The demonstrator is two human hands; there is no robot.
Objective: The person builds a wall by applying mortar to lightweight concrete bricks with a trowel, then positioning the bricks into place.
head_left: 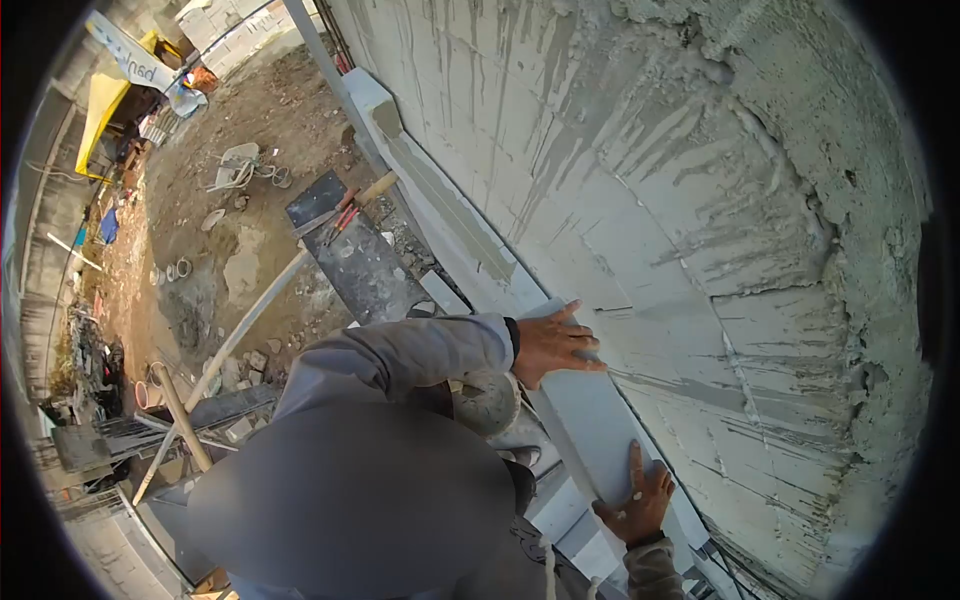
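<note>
A smooth light-grey concrete block (585,425) lies lengthwise on a narrow row of blocks beside the wall. Across its far end rests my left hand (555,345), its fingers spread and lying over the upper face toward the wall. My right hand (640,500) grips the nearer end, with one finger stretched along the block and the others curled at its edge. Beyond the block, a strip of wet grey mortar (450,220) covers the top of the row (500,293).
The mortar-streaked block wall (660,250) rises close on the right. Left and below are a dirty dark board (365,270) with red-handled tool (343,222), a slanting pole (250,325), a bucket (485,405) and a wheelbarrow (237,167) on the dirt ground.
</note>
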